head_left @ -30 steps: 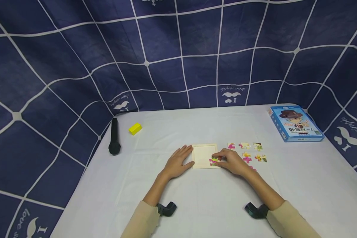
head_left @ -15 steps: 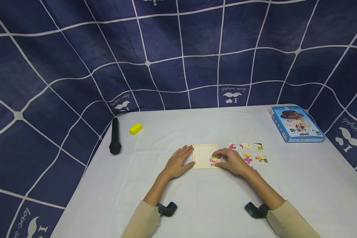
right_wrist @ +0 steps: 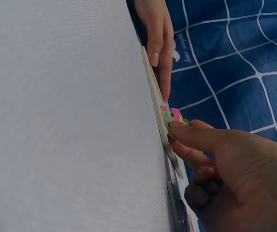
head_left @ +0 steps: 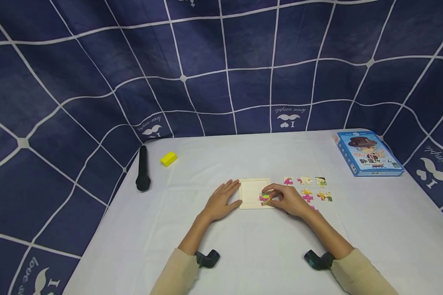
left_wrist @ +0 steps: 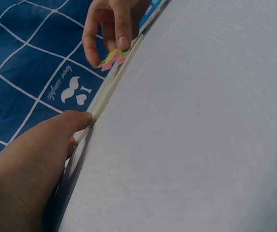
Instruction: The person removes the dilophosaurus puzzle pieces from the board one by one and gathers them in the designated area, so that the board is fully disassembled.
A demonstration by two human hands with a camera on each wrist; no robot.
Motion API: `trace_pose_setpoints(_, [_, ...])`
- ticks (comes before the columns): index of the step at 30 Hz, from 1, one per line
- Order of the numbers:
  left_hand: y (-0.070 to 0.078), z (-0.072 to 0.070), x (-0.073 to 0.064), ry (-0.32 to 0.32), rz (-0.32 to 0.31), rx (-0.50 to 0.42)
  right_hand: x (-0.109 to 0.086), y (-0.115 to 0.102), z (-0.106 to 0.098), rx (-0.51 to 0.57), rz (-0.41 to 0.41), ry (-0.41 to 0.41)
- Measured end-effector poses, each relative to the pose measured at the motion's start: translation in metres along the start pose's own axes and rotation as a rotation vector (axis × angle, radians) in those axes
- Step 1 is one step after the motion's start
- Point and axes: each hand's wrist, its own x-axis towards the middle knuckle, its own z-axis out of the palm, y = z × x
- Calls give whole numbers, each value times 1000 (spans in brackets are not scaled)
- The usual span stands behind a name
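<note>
A small pale wooden puzzle tray lies on the white table. My left hand rests beside its left edge, fingers stretched out and thumb touching the near left corner. My right hand pinches a pink and green jigsaw piece between thumb and fingers, over the tray's near right corner. In the left wrist view this jigsaw piece is tilted above the tray rim. The fingers hide part of it in the head view.
Several loose jigsaw pieces lie right of the tray, one partly behind my right wrist. A blue game box sits at the back right. At the back left are a yellow block and a black microphone. Dark blue grid cloth hangs behind.
My right fingertips have shifted slightly left with the jigsaw piece, and more of its pink and green face shows. The left hand stays where it was.
</note>
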Motion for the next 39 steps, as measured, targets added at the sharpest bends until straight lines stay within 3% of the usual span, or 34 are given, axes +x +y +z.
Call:
trace_pose_setpoints(9, [0, 0, 0, 7, 7, 2, -1, 1, 0, 56, 27, 24])
trace_pose_setpoints(16, [2, 0, 1, 5, 6, 7, -11, -3, -15, 72, 54, 68])
trace_pose_setpoints(21, [1, 1, 0, 16, 16, 1, -30, -1, -35, 42, 90, 117])
trace_pose_setpoints(31, [0, 1, 0, 7, 5, 15, -86, 16, -85, -91, 206, 233])
trace_pose_setpoints(39, [1, 1, 0, 10, 2, 3, -112, 25, -105, -139, 317, 193])
